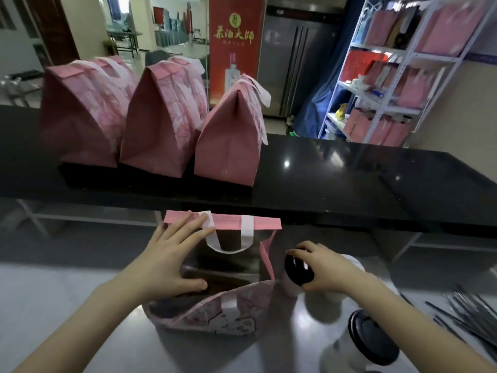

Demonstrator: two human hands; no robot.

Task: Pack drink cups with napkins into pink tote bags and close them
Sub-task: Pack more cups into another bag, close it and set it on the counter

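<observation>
Inside of the open bag (223,319) is dark; contents cannot be made out. The cup (297,269) beside it shows its black lid, the body mostly hidden by the gripping right hand (326,270) and the bag wall. The second cup (372,343) is blurred and cut by the bottom edge. The dark sticks (468,319) are blurred and run off the right edge; kind unclear. The closed bags (161,117) hide their contents. Goods on the shelf (390,76) are too blurred to name.

**Camera setup: single head-worn view**

One view only, from a wide-angle camera on the person's head. It faces forward and is pitched down. Near field: both forearms enter from the bottom corners. The left hand (166,262) and the right hand (328,273), which grips a cup (295,273), sit close under the lens, over the pale surface (53,292). Mid field: the dark raised surface (336,179) spans the frame. Far field: shelf rack (387,48) at upper right. Straight edges bow toward the borders.
</observation>
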